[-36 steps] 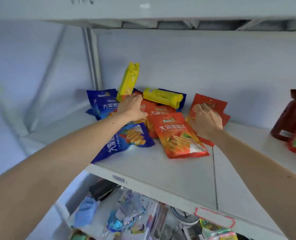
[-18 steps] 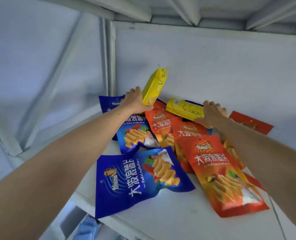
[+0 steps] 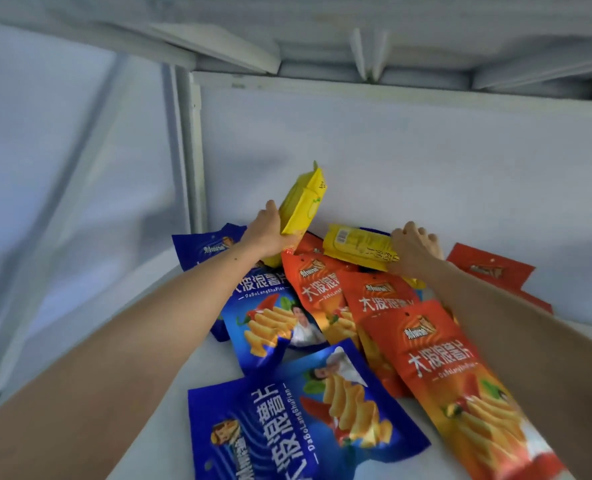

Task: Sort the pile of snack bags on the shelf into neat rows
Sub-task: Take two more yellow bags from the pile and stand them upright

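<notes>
The left hand is clamped on an upright yellow bag at the back of the pile; the right hand grips a second yellow bag lying flat. Blue bags and orange bags sprawl overlapping across the white shelf.

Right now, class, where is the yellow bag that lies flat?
In the head view, the flat yellow bag lies at the back of the pile, right of centre, on the orange bags, under the right hand.
</notes>
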Demonstrator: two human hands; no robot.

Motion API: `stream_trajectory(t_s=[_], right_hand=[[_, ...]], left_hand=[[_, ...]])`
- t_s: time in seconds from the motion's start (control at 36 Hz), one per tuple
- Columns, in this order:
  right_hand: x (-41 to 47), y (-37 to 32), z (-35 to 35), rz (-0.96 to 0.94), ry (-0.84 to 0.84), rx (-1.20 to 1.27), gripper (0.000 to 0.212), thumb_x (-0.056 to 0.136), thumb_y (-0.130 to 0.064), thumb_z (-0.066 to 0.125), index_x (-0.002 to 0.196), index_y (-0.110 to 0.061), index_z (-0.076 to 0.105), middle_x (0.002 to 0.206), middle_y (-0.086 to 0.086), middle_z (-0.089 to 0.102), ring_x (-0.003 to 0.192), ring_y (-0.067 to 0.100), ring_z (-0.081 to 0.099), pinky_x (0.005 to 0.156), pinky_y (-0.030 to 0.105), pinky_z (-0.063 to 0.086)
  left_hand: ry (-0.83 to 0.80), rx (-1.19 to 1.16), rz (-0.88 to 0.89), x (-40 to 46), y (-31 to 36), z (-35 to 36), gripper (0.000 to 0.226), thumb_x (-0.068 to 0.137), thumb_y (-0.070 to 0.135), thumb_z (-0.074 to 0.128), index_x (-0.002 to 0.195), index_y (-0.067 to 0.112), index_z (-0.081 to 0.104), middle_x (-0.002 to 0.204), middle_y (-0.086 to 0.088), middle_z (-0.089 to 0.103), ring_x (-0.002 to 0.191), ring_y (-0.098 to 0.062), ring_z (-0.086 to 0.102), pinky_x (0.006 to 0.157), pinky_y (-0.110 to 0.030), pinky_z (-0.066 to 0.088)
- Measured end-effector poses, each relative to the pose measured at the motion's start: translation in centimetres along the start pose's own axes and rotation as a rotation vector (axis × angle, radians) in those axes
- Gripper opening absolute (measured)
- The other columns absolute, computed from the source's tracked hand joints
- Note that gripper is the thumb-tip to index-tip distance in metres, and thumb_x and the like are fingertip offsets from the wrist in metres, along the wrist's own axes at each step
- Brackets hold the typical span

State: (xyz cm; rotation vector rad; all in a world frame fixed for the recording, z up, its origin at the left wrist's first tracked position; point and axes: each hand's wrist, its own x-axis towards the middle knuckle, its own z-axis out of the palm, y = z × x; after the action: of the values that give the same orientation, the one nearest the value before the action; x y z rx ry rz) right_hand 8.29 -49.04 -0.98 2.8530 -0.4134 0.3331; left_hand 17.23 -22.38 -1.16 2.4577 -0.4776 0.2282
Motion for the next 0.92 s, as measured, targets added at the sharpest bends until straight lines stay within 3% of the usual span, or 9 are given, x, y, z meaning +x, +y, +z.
stream_trajectory(t_s=[0.08, 0.19, 0.31, 0.44, 0.56, 0.64, 0.69, 0.81, 0.92], right_hand=[[-0.5, 0.7, -1.6, -0.010, 0.086, 0.018, 0.062, 0.075, -0.036, 0.078, 0.128, -0.018, 0.051, 0.131, 0.011, 0.037, 0.121, 0.031, 0.040, 0.101, 0.047, 0.038], [-1.0, 1.6, -4.4, -0.027, 0.190, 0.006, 0.066, 0.072, -0.011, 0.079, 0.129, -0.029, 0.053, 0.152, 0.012, 0.013, 0.142, 0.036, 0.010, 0.109, 0.058, 0.028], [-1.5, 1.0, -7.2, -0.054, 0.290, 0.040, 0.074, 0.070, 0.012, 0.070, 0.125, -0.036, 0.057, 0.159, 0.006, -0.008, 0.146, 0.039, -0.013, 0.111, 0.067, 0.004], [-2.0, -1.1, -9.0, -0.160, 0.205, 0.105, 0.072, 0.073, 0.003, 0.071, 0.118, -0.050, 0.055, 0.158, 0.000, 0.003, 0.134, 0.044, 0.023, 0.101, 0.060, 0.037], [-2.2, -2.5, -8.7, -0.254, 0.182, 0.057, 0.080, 0.071, -0.001, 0.074, 0.132, -0.045, 0.048, 0.154, 0.007, 0.015, 0.135, 0.036, 0.025, 0.104, 0.055, 0.034], [-2.1, -2.9, -9.3, -0.269, 0.143, 0.135, 0.117, 0.055, -0.023, 0.091, 0.147, -0.041, 0.021, 0.153, 0.008, 0.019, 0.137, 0.034, 0.025, 0.106, 0.054, 0.031], [-2.0, -2.9, -9.9, -0.240, 0.120, 0.297, 0.129, 0.050, -0.034, 0.095, 0.151, -0.028, 0.015, 0.154, 0.009, 0.024, 0.138, 0.032, 0.031, 0.109, 0.051, 0.032], [-2.0, -2.6, -10.9, -0.146, 0.159, 0.479, 0.110, 0.055, -0.037, 0.093, 0.144, -0.007, 0.036, 0.148, 0.011, 0.036, 0.130, 0.028, 0.043, 0.102, 0.036, 0.039], [-2.1, -2.2, -11.1, -0.146, 0.125, 0.351, 0.084, 0.061, -0.041, 0.090, 0.131, -0.010, 0.056, 0.144, 0.012, 0.036, 0.131, 0.029, 0.038, 0.102, 0.036, 0.035]], left_hand=[[0.056, -0.031, 0.026, 0.3, 0.0, -0.6, 0.086, 0.083, 0.046, 0.070, 0.142, 0.004, 0.025, 0.135, -0.019, 0.039, 0.122, -0.035, 0.048, 0.095, -0.045, 0.046], [0.099, -0.042, 0.033, 0.3, 0.1, -1.4, 0.084, 0.076, 0.051, 0.074, 0.134, 0.005, 0.034, 0.128, -0.016, 0.039, 0.111, -0.034, 0.053, 0.091, -0.046, 0.049], [0.160, -0.105, 0.011, -0.3, 0.1, -1.6, 0.076, 0.071, 0.054, 0.075, 0.122, 0.006, 0.045, 0.117, -0.010, 0.037, 0.097, -0.030, 0.058, 0.084, -0.040, 0.053], [0.210, -0.179, -0.029, -1.0, -0.7, -0.8, 0.088, 0.058, 0.056, 0.082, 0.118, 0.008, 0.039, 0.114, -0.008, 0.036, 0.101, -0.026, 0.054, 0.083, -0.042, 0.055], [0.146, -0.327, -0.062, -1.7, -1.5, 0.0, 0.098, 0.058, 0.048, 0.088, 0.124, 0.009, 0.028, 0.114, -0.008, 0.051, 0.105, -0.025, 0.054, 0.089, -0.040, 0.051], [0.111, -0.380, -0.060, -2.0, -2.2, 0.6, 0.093, 0.061, 0.046, 0.088, 0.119, 0.012, 0.024, 0.110, -0.005, 0.053, 0.099, -0.022, 0.056, 0.084, -0.033, 0.047], [0.097, -0.393, -0.051, -1.8, -2.7, 0.9, 0.095, 0.056, 0.050, 0.089, 0.117, 0.015, 0.024, 0.113, -0.005, 0.051, 0.101, -0.021, 0.056, 0.087, -0.036, 0.050], [0.019, -0.389, -0.066, -1.7, -2.9, 0.4, 0.100, 0.051, 0.055, 0.087, 0.120, 0.019, 0.024, 0.117, -0.008, 0.049, 0.103, -0.024, 0.057, 0.088, -0.042, 0.054], [-0.029, -0.404, -0.094, -1.8, -2.8, -0.1, 0.091, 0.055, 0.036, 0.087, 0.120, 0.020, 0.025, 0.114, -0.010, 0.049, 0.096, -0.026, 0.060, 0.064, -0.033, 0.056]])
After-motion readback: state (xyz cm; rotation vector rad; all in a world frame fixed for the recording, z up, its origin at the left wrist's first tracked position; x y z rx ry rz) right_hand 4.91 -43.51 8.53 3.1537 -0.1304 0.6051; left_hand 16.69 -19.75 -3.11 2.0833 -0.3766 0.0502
